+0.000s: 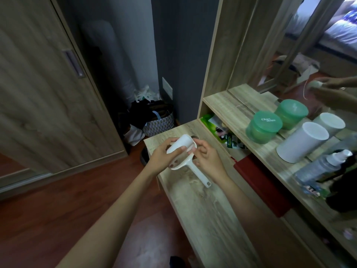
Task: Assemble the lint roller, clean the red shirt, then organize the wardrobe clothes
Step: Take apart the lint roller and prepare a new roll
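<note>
Above the wooden dresser top (202,206), my left hand (164,154) grips a white lint roll (180,143), tilted and set into the frame end of the white lint roller handle (199,174). My right hand (205,152) pinches the right end of the frame beside the roll. The handle's stem points down and to the right, toward me. No red shirt is in view.
A closed wooden wardrobe door (48,93) stands at the left. Bags and dark clothes (152,118) are piled on the floor by the grey wall. On the mirrored shelf stand a green tub (264,126), a white cylinder (301,142) and a spray bottle (324,165). A red box (260,182) lies below.
</note>
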`<state>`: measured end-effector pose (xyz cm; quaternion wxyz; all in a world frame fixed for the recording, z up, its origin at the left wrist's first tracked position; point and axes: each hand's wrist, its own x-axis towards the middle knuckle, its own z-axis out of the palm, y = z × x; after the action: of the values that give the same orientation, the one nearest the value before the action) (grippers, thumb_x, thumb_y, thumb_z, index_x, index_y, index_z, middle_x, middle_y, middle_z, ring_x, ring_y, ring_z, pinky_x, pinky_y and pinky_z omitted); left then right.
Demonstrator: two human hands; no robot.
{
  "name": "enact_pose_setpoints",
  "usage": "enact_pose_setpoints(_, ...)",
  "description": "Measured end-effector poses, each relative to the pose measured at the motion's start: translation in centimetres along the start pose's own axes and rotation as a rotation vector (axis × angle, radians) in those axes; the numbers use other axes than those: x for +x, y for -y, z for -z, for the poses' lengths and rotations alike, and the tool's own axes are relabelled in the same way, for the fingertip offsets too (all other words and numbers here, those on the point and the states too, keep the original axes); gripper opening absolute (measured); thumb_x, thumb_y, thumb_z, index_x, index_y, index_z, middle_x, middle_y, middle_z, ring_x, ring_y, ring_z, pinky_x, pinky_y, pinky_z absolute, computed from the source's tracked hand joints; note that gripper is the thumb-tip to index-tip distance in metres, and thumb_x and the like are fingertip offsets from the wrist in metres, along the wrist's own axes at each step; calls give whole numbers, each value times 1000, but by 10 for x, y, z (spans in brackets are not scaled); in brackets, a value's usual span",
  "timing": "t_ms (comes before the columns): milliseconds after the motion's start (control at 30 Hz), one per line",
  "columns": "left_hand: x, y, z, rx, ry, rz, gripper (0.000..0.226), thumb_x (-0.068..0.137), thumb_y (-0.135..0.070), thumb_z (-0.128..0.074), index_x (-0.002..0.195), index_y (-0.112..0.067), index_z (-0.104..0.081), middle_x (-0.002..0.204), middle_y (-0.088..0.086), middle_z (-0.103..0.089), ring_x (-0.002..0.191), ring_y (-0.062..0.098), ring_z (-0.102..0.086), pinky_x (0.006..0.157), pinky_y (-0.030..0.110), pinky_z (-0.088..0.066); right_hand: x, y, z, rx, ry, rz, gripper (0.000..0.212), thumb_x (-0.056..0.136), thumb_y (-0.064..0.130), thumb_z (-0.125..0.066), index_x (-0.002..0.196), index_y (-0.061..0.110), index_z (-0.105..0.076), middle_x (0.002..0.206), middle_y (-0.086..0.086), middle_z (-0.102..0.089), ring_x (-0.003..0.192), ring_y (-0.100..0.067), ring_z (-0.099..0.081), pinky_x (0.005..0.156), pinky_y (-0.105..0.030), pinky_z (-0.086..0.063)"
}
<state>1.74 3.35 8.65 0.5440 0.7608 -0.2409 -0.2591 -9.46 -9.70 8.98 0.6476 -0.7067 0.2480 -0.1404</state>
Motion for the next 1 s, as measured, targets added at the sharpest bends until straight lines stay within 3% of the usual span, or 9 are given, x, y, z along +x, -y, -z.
enact_pose_setpoints(167,-14,-5,11,-68,13,-90,34,83,-36,-72,114,-31,-63,97,4,-65,66,15,-64,57,34,-54,-8,23,-4,118,-25,-22,21,95,20,-56,115,15,-60,102,-7,-69,95,-17,-69,77,-32,-59)
enact_pose_setpoints(300,-17,-7,20,-60,40,-139,42,75,-41,-78,113,-28,-64,101,0,-65,71,13,-65,66,45,-58,-14,36,-2,124,26,5,22,91,23,-62,113,17,-64,100,-6,-71,92,-14,-70,74,-33,-60)
enact_pose_setpoints(400,-19,-10,26,-24,39,-183,45,66,-46,-80,101,-22,-64,94,-4,-66,76,12,-64,65,38,-57,-18,42,1,98,35,5,23,87,26,-67,109,19,-67,102,-6,-70,92,-14,-69,72,-33,-60)
enact_pose_setpoints(533,-20,-9,34,96,50,-254,47,64,-48,-82,98,-22,-63,97,-5,-67,92,15,-64,78,40,-52,-20,46,8,55,78,-5,20,83,22,-72,102,20,-70,98,-4,-72,86,-11,-70,70,-30,-60)
enact_pose_setpoints(867,-24,-11,33,226,92,-308,45,62,-55,-81,93,-28,-62,93,-7,-66,88,13,-62,78,42,-53,-15,44,20,37,145,-82,16,77,9,-76,93,11,-71,96,-13,-72,89,-23,-71,81,-35,-59)
enact_pose_setpoints(1000,-27,-13,25,246,101,-320,44,62,-56,-80,92,-30,-62,92,-6,-66,88,13,-63,76,42,-53,-14,41,20,-47,139,-64,13,80,-1,-70,84,11,-66,85,-13,-65,77,-20,-65,67,-25,-59)
